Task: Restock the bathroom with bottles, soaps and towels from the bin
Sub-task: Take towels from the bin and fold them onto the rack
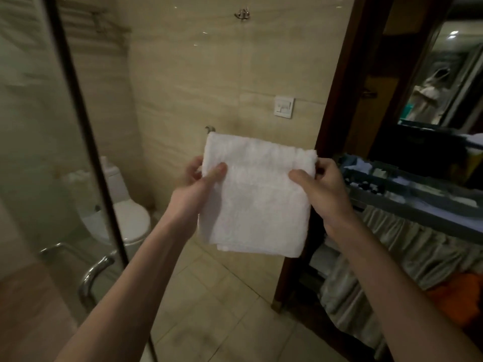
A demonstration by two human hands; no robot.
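glass door (pixel 78 142): keep clear of it on the left.
left hand (pixel 201 176): pinches the towel's left edge; keep level.
towel (pixel 256 194): folded, held up before the wall ring (pixel 210 129); drape it evenly.
right hand (pixel 316 176): grips the right edge.
bin (pixel 407 184): right, by doorway.

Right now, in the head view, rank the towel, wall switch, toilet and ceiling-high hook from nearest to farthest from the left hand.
1. Towel: pinched in the left hand.
2. Toilet: lower left, behind the glass edge.
3. Wall switch: up and to the right.
4. Hook: top of the wall, farthest.
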